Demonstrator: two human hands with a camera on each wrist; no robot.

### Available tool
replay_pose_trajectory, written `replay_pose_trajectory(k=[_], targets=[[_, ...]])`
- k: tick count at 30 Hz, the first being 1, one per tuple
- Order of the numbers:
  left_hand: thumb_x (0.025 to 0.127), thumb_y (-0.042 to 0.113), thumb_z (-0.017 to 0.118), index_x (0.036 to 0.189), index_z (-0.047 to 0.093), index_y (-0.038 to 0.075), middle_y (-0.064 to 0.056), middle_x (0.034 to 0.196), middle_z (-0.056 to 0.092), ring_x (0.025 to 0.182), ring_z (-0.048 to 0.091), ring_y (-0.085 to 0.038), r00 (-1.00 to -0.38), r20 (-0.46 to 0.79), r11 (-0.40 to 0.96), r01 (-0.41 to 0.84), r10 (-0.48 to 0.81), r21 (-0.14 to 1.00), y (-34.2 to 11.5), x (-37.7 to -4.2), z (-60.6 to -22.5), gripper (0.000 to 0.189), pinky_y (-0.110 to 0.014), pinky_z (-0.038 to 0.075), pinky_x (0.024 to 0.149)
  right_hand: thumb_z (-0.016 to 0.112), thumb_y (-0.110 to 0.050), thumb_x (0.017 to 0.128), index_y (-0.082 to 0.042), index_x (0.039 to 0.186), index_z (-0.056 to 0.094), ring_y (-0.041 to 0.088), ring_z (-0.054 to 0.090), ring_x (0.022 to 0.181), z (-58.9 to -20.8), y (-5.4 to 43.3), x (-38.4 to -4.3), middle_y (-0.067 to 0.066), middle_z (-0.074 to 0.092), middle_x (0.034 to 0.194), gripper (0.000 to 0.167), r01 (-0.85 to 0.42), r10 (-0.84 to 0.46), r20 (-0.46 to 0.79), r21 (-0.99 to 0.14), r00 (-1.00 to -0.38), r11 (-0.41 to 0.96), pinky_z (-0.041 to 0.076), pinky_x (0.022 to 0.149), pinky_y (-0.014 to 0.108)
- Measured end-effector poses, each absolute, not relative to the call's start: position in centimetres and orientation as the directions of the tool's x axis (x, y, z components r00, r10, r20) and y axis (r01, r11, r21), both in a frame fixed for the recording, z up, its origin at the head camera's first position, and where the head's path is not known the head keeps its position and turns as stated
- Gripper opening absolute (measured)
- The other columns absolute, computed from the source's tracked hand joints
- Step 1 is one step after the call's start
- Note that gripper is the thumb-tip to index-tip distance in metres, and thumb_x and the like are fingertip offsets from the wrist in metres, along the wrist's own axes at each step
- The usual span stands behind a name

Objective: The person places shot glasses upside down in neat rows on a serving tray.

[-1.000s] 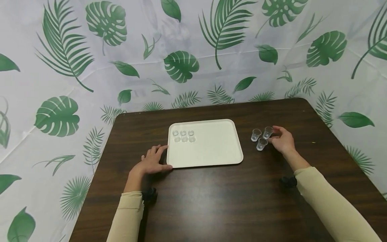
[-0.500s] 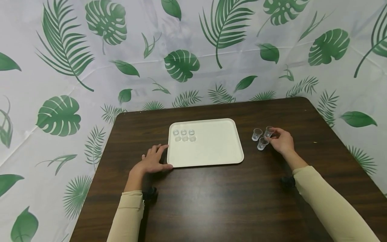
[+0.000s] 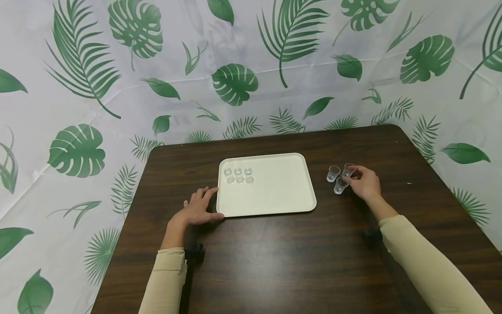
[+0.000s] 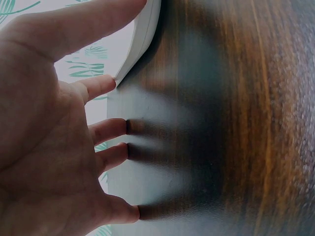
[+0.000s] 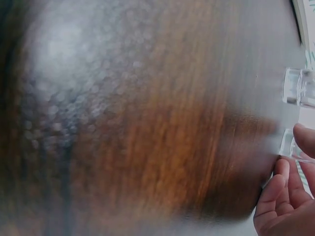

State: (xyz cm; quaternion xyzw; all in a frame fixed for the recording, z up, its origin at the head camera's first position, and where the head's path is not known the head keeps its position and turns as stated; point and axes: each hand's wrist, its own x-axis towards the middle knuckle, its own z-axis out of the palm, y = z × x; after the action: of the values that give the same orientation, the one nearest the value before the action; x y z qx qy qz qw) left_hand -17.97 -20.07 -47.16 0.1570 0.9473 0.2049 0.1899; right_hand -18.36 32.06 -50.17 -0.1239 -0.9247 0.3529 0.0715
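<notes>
Since the earlier head frames, the right hand [image 3: 365, 183] had shifted slightly left, bringing its index finger and thumb in on the far cup [image 3: 347, 170]; the left hand [image 3: 196, 211] and the tray [image 3: 274, 192] had held position.

Head view: the far cup, clear and upright, stood on the table [image 3: 259, 261], off the tray's right edge, toward the table's far right corner. Governing relation: this cup lay directly left of the right palm, axis vertical, between index finger and thumb; the right hand was clearly the nearer. The tray-side cup [image 3: 333, 174] and the near cup [image 3: 340, 186] stood just beside it. Clear cups, three across [image 3: 238, 172], occupied the tray's far left corner; their orientation could not be determined.

Left wrist view: fingers were spread wide, thumb and index finger at the tray rim, remaining fingertips on the table.

Right wrist view: finger spacing was narrow, thumb and fingers pinching one cup; another stood just beside it, tray side.
</notes>
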Motion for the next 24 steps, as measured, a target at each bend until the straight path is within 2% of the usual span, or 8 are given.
replay_pose_trajectory(k=[5,8,11,15,18,21,24], targets=[[0.084,0.053,0.072,0.155,0.026,0.017,-0.023,0.157,0.018,0.141,0.019,-0.045,-0.879,-0.295,0.867,0.219,0.374,0.447,-20.1,-18.1,-47.1,0.092,-0.076,0.016,0.099,0.069,-0.019,0.092,0.001,0.123,0.061,0.035,0.059,0.094,-50.1,32.1,-18.3,0.023,0.063,0.109,0.037,0.184,0.299,0.049,-0.689,-0.953,0.701,0.040,0.074,0.038],[0.084,0.053,0.072,0.155,0.026,0.017,-0.024,0.156,0.018,0.140,0.019,-0.046,-0.876,-0.296,0.865,0.225,0.381,0.448,-20.1,-18.1,-47.2,0.092,-0.076,0.015,0.099,0.068,-0.018,0.092,0.002,0.124,0.060,0.032,0.057,0.095,-49.7,32.0,-18.3,0.023,0.061,0.112,0.038,0.206,0.343,0.037,-0.739,-0.938,0.641,0.040,0.075,0.034],[0.084,0.053,0.071,0.155,0.026,0.017,-0.024,0.157,0.018,0.141,0.018,-0.046,-0.876,-0.295,0.863,0.224,0.382,0.452,-20.2,-18.1,-47.2,0.092,-0.076,0.015,0.099,0.067,-0.017,0.092,0.003,0.125,0.058,0.024,0.055,0.095,-49.1,31.9,-18.4,0.022,0.059,0.115,0.040,0.217,0.389,0.029,-0.790,-0.921,0.573,0.040,0.074,0.026],[0.084,0.053,0.072,0.156,0.026,0.018,-0.023,0.157,0.017,0.141,0.018,-0.045,-0.878,-0.296,0.864,0.217,0.376,0.454,-20.2,-18.0,-47.1,0.092,-0.075,0.016,0.099,0.068,-0.015,0.091,0.004,0.125,0.057,0.006,0.052,0.086,-48.1,32.0,-18.7,0.020,0.058,0.116,0.040,0.209,0.423,0.038,-0.827,-0.905,0.522,0.041,0.068,0.014],[0.084,0.053,0.071,0.156,0.025,0.018,-0.023,0.157,0.017,0.141,0.018,-0.045,-0.877,-0.300,0.865,0.215,0.375,0.452,-20.1,-18.0,-47.0,0.092,-0.075,0.015,0.100,0.069,-0.011,0.090,0.006,0.125,0.055,-0.004,0.050,0.080,-47.4,31.9,-18.8,0.017,0.056,0.114,0.041,0.192,0.429,0.027,-0.868,-0.903,0.458,0.045,0.063,0.011],[0.084,0.053,0.071,0.156,0.025,0.018,-0.024,0.157,0.017,0.141,0.018,-0.046,-0.876,-0.302,0.866,0.217,0.376,0.450,-20.1,-18.0,-47.0,0.092,-0.076,0.015,0.100,0.069,-0.009,0.090,0.008,0.125,0.054,-0.006,0.051,0.077,-47.0,31.8,-18.9,0.012,0.054,0.110,0.042,0.160,0.428,0.031,-0.902,-0.903,0.402,0.048,0.062,0.012],[0.084,0.054,0.071,0.156,0.025,0.017,-0.024,0.157,0.018,0.141,0.018,-0.046,-0.875,-0.302,0.866,0.219,0.378,0.449,-20.1,-18.0,-47.1,0.093,-0.076,0.016,0.099,0.069,-0.010,0.090,0.007,0.124,0.056,-0.004,0.052,0.079,-46.5,31.5,-19.1,0.008,0.055,0.107,0.041,0.127,0.435,0.076,-0.899,-0.897,0.419,0.047,0.064,0.011]])
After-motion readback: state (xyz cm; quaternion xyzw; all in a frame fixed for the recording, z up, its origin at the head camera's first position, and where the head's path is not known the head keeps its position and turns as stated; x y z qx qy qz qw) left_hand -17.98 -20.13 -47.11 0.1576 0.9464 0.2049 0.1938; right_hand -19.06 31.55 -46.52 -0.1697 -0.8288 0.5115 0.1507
